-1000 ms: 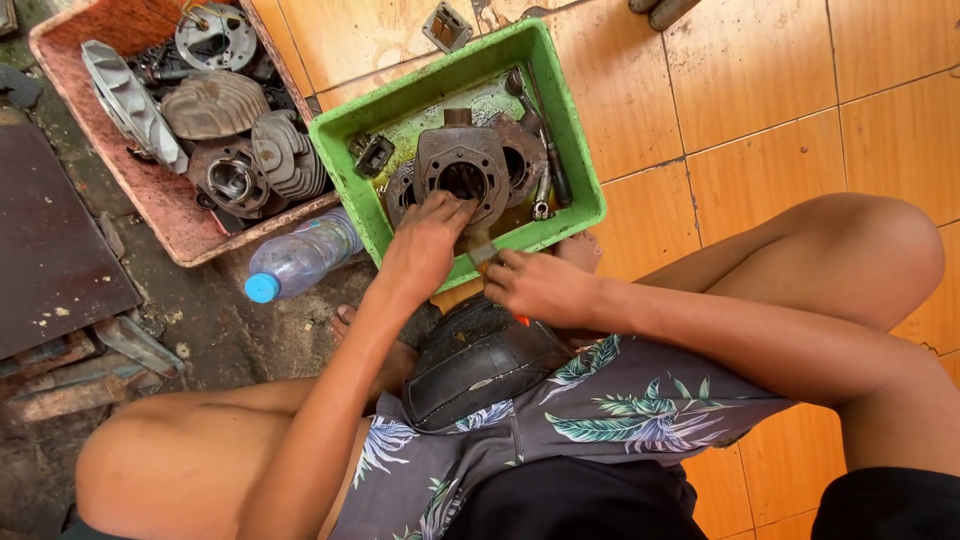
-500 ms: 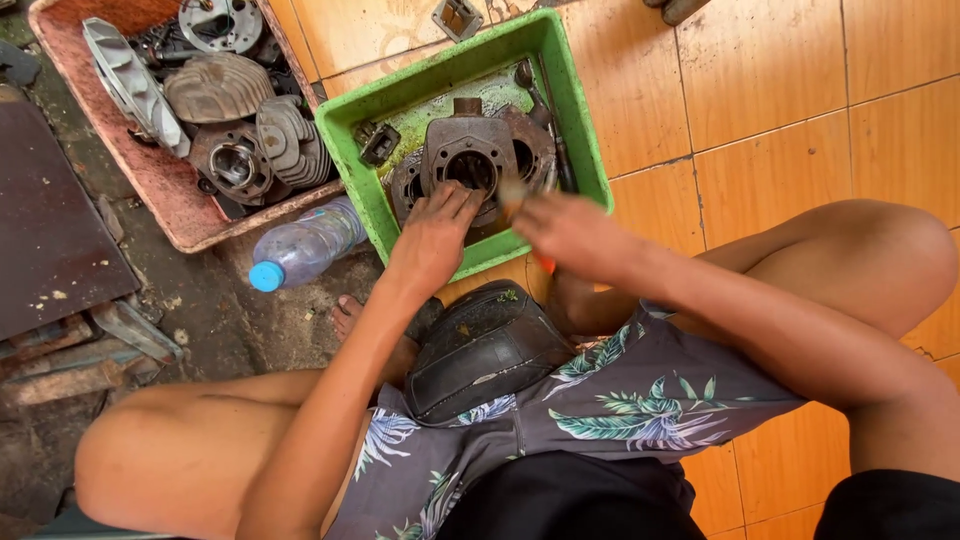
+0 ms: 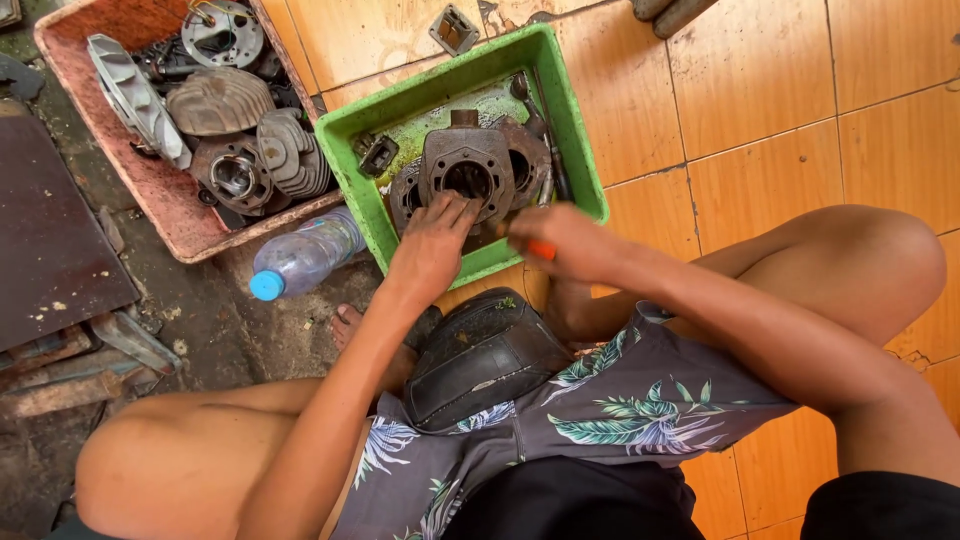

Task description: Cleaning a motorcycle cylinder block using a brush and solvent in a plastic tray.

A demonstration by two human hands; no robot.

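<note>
A dark metal engine cylinder (image 3: 470, 165) stands in a green plastic tray (image 3: 570, 140) on the tiled floor. My left hand (image 3: 432, 245) grips the near edge of the cylinder, fingers reaching to its bore. My right hand (image 3: 560, 240), blurred, is closed around a small tool with an orange handle (image 3: 541, 250) at the tray's near edge. Other greasy engine parts (image 3: 375, 155) lie in the tray around the cylinder.
A reddish tray (image 3: 165, 215) at the upper left holds several finned engine parts. A plastic bottle with a blue cap (image 3: 300, 255) lies between the trays. A black pouch (image 3: 480, 355) rests in my lap. A rusty metal plate (image 3: 50, 250) lies at the left.
The cylinder has been turned so its bore faces up more squarely. My right hand moved right, from beside the left hand to the tray's near edge.
</note>
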